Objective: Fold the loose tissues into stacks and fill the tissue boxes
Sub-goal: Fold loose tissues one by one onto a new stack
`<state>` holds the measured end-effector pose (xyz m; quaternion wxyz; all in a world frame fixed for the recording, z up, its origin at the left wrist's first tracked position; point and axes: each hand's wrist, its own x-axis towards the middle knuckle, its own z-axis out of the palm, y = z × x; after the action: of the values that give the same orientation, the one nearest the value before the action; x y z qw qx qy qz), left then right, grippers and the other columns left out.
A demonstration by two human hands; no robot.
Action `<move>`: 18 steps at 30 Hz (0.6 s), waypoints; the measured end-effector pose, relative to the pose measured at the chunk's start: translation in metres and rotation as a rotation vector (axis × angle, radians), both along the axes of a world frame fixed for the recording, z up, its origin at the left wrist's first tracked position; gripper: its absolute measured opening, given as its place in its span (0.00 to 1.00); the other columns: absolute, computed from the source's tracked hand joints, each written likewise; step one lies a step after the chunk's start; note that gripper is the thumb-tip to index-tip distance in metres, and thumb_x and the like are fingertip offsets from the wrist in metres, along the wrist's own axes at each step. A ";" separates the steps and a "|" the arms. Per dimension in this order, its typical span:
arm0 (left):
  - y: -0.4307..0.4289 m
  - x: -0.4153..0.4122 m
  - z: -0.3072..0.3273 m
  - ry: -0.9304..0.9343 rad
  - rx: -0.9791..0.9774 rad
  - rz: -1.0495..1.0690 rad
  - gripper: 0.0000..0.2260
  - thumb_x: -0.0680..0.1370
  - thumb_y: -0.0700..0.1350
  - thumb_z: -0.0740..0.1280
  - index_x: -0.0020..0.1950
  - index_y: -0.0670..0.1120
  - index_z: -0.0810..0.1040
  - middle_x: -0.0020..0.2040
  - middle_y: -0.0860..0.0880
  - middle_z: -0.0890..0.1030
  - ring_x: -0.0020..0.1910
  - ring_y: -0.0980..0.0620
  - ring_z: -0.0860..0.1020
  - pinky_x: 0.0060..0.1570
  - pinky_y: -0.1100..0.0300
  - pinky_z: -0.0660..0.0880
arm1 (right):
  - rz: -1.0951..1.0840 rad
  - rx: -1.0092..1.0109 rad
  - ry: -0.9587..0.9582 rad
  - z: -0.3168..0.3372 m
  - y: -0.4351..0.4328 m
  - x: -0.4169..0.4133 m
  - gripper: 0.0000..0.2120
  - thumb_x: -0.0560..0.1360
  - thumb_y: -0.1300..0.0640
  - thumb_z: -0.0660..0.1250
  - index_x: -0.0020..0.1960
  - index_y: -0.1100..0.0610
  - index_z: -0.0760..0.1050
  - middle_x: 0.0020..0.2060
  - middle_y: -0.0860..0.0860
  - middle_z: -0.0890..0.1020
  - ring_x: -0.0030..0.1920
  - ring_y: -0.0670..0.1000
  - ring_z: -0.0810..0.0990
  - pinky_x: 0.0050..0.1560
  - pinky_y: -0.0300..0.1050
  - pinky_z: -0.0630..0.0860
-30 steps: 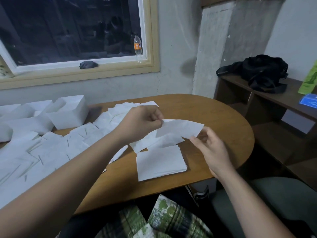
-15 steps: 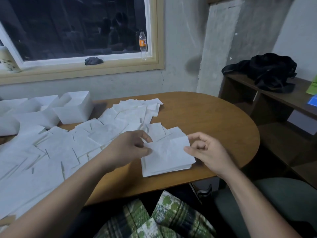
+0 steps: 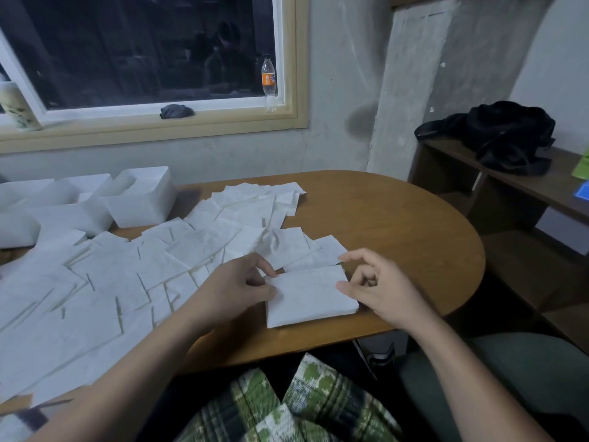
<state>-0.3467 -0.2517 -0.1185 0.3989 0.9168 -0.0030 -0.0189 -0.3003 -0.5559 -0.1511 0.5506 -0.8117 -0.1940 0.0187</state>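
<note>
White tissues [image 3: 95, 291], brown table [image 3: 398, 224]

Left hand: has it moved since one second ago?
Yes. The left hand came down and nearer the person, and now touches the left edge of the folded stack on the table.

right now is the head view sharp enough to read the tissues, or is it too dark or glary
Head view: dim, flat light, no harsh glare; the dark window shows faint reflections. Head view: loose tissues at left blend into a pale mass, the folded stack keeps clear edges. Head view: wide-angle bend slants the window's left edge.
</note>
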 end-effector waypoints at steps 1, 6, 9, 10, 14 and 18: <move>0.001 -0.001 -0.003 -0.027 0.013 0.019 0.09 0.76 0.50 0.78 0.53 0.57 0.82 0.44 0.57 0.86 0.44 0.58 0.82 0.49 0.55 0.77 | -0.001 0.001 -0.009 -0.001 0.000 0.000 0.15 0.77 0.56 0.79 0.61 0.46 0.80 0.33 0.50 0.82 0.32 0.45 0.74 0.40 0.40 0.72; 0.003 -0.010 -0.019 -0.175 0.075 0.105 0.08 0.77 0.52 0.76 0.51 0.59 0.79 0.43 0.59 0.85 0.45 0.61 0.81 0.47 0.58 0.78 | -0.102 0.021 -0.086 -0.003 0.000 0.005 0.06 0.79 0.56 0.76 0.53 0.46 0.84 0.39 0.52 0.82 0.38 0.45 0.75 0.42 0.37 0.73; 0.003 -0.016 -0.027 -0.237 0.052 0.145 0.06 0.78 0.51 0.75 0.50 0.58 0.79 0.41 0.56 0.84 0.44 0.60 0.81 0.44 0.58 0.77 | -0.141 -0.153 -0.207 -0.002 -0.001 0.016 0.06 0.80 0.57 0.74 0.52 0.45 0.83 0.46 0.44 0.81 0.46 0.43 0.80 0.46 0.32 0.72; 0.003 -0.018 -0.029 -0.258 0.050 0.153 0.06 0.78 0.50 0.75 0.50 0.58 0.79 0.40 0.56 0.84 0.44 0.60 0.81 0.43 0.58 0.76 | -0.140 -0.235 -0.261 -0.001 -0.001 0.021 0.06 0.80 0.56 0.73 0.53 0.45 0.83 0.48 0.42 0.80 0.50 0.43 0.81 0.48 0.31 0.72; 0.000 -0.021 -0.034 -0.309 0.063 0.150 0.06 0.79 0.51 0.74 0.51 0.58 0.78 0.38 0.56 0.83 0.41 0.58 0.81 0.41 0.57 0.77 | -0.074 -0.540 -0.379 0.002 0.002 0.046 0.07 0.81 0.53 0.70 0.59 0.45 0.81 0.55 0.36 0.75 0.58 0.41 0.73 0.58 0.41 0.72; 0.002 -0.023 -0.035 -0.324 0.058 0.146 0.05 0.80 0.51 0.73 0.52 0.58 0.78 0.39 0.56 0.82 0.41 0.58 0.80 0.40 0.56 0.76 | 0.010 -0.707 -0.355 0.007 0.002 0.066 0.06 0.82 0.50 0.69 0.58 0.42 0.78 0.55 0.35 0.74 0.59 0.45 0.72 0.62 0.46 0.71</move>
<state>-0.3697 -0.2497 -0.1531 0.3668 0.9168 0.0000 0.1581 -0.2343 -0.5540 -0.1437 0.1948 -0.9410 -0.2715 -0.0535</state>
